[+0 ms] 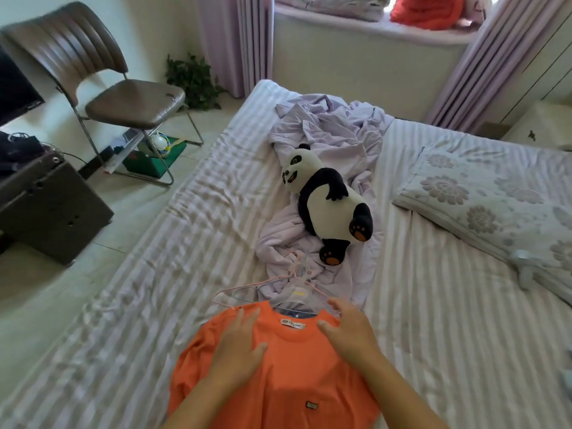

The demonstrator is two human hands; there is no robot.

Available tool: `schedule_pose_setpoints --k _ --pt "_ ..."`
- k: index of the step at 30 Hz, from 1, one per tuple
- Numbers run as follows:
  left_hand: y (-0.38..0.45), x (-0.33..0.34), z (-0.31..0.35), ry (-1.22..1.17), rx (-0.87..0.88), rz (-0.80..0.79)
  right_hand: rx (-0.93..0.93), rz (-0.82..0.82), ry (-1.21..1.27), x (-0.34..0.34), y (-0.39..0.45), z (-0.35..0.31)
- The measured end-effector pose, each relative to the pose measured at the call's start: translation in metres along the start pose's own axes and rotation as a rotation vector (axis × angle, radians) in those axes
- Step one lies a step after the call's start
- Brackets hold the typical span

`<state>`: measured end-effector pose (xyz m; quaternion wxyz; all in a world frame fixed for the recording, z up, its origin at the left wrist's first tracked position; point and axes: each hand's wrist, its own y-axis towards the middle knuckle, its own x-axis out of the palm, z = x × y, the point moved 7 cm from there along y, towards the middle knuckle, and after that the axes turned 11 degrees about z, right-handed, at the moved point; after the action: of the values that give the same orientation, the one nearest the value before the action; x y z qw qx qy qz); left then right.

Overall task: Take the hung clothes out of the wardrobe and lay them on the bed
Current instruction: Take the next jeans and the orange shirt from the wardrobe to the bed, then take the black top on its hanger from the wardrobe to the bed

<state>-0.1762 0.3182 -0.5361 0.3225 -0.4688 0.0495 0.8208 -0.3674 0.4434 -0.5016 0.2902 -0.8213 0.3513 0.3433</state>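
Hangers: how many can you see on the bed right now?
2, possibly more hidden. A pink hanger pokes out past the orange T-shirt collar, and a clear hanger lies just beside it, under the neckline, near the right hand.

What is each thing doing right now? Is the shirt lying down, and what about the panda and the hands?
Orange shirt: lying flat on the bed, still on its hanger.
Hangers: lying on the bed at the shirt's collar.
Left hand: open, flat on the shirt.
Right hand: open, at the collar.
Panda: lying on the crumpled purple sheet.
Pillow: lying flat.
Chair: upright.
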Motion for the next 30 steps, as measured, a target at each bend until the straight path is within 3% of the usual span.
schedule_pose_setpoints --k 7,16,25,30 --pt "-0.051 -0.113 0.066 0.082 0.187 0.146 -0.234 0.105 -0.141 -0.084 -0.072 -0.083" --pt "-0.161 -0.253 0.109 0.259 0.239 0.130 -0.522 0.104 -0.174 -0.163 -0.214 -0.192" --pt "-0.272 -0.365 0.092 0.317 0.164 0.117 -0.677 0.060 -0.270 -0.200 -0.326 -0.280" --pt "-0.348 -0.402 0.077 0.289 0.088 0.206 -0.798 -0.011 -0.306 -0.200 -0.382 -0.306"
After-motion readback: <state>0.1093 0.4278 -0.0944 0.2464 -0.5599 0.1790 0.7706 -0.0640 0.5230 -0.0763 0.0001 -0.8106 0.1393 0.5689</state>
